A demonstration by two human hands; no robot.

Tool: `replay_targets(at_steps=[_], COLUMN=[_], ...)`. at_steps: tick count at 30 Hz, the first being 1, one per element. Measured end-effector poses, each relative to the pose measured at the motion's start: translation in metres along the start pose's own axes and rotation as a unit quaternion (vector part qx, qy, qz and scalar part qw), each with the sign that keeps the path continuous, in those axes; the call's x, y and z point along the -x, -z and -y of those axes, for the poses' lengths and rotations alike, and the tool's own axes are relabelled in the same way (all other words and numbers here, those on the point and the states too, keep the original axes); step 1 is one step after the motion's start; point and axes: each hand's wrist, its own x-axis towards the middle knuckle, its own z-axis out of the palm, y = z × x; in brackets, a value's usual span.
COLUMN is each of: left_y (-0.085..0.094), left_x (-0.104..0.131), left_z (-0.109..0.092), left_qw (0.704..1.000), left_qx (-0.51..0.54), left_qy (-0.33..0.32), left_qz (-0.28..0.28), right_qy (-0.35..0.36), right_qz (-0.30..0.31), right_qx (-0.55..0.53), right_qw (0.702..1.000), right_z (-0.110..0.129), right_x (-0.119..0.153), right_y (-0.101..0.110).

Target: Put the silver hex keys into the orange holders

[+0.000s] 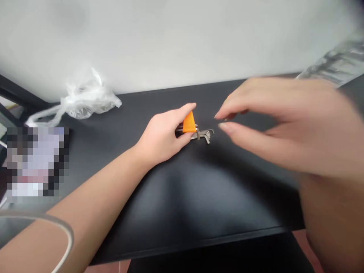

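My left hand (pixel 162 134) is closed around an orange hex key holder (pixel 189 122), just above or on the black table. Several silver L-shaped hex keys (pixel 204 134) stick out to the right from beneath the orange part, their bent ends fanned out. My palm and fingers hide the holder's left side. To the right, my right hand (pixel 284 125) hovers nearer the camera, slightly blurred. Its thumb and fingertips are a little apart, close to the bent key ends but not touching them, and I see nothing held between them.
A crumpled clear plastic bag (pixel 88 100) lies at the table's back left, against the pale wall (pixel 170 41). Left of my forearm is a pixelated flat item (pixel 36 163). A shiny silvery package (pixel 338 60) stands at the back right. A pale cable (pixel 69 242) curves across the lower left.
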Motion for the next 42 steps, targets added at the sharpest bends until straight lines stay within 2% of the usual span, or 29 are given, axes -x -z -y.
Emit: replay_targets(at_steps=[1,2,3,5,8,14,16,20,23,26,32,38,42], left_y=[0.001,0.002,0.003,0.004,0.006,0.009,0.009,0.010,0.011,0.011,0.011,0.011,0.011], left_x=[0.000,-0.001,-0.001,-0.002,-0.003,-0.001,-0.001,0.000,0.001,0.002,0.003,0.004,0.004], left_z=[0.000,0.000,0.000,0.000,0.000,-0.002,-0.002,-0.002,-0.003,-0.004,-0.004,-0.002,-0.002], left_qw=[1.000,1.000,1.000,0.998,0.996,0.996,0.996,0.994,0.993,0.994,0.997,0.998,0.998], left_qx=[-0.006,-0.011,-0.018,-0.033,-0.042,-0.037,-0.033,-0.021,-0.009,0.008,0.011,0.024,0.029], left_qy=[0.004,0.011,0.022,0.045,0.071,0.077,0.083,0.098,0.106,0.096,0.071,0.048,0.047], left_qz=[0.001,0.001,0.000,-0.014,-0.029,-0.016,-0.021,-0.043,-0.055,-0.047,-0.042,-0.037,-0.040], right_qy=[0.034,0.064,0.065,0.047,0.043,0.042,0.035,0.020,-0.006,-0.030,-0.025,-0.054,-0.035], right_qz=[0.076,0.121,0.153,0.199,0.228,0.223,0.221,0.214,0.118,0.044,0.063,0.052,0.042], right_qx=[0.118,0.186,0.215,0.227,0.223,0.292,0.293,0.157,0.049,-0.018,-0.054,-0.050,-0.025], right_qw=[0.990,0.973,0.962,0.952,0.947,0.929,0.930,0.964,0.992,0.998,0.996,0.996,0.998], right_z=[0.009,0.016,0.019,0.018,0.012,0.027,0.032,0.032,0.024,0.016,0.014,0.013,0.016], right_x=[-0.019,-0.036,-0.048,-0.062,-0.061,-0.052,-0.052,-0.055,-0.058,-0.060,-0.061,-0.061,-0.061], right_y=[-0.016,-0.031,-0.041,-0.053,-0.058,-0.073,-0.071,-0.047,-0.027,-0.023,-0.039,-0.040,-0.041])
